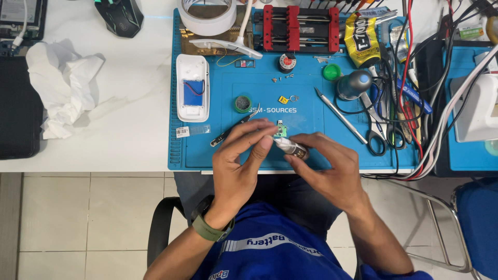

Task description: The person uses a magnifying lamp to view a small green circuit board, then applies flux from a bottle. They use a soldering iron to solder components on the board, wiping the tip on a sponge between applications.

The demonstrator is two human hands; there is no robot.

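Frame centre, over blue mat (218,150): left hand (239,161) fingers pinching small green circuit board (280,129); right hand (327,168) fingers gripping small silver tube (292,149), tip touching board.

Clutter around a blue repair mat on a white desk

A blue work mat (218,150) lies on the white desk (129,129). On the mat's left part sits an opened white casing with a blue battery (192,88), with a small round green tin (242,103) just beside it. A roll of white tape (207,15) and a red tool rack (301,28) stand along the far edge. A slim metal tool (340,115), scissors (376,132) and tangled cables (415,78) crowd the right side. Crumpled white tissue (62,83) and a black mouse (120,16) lie off the mat, to the left.
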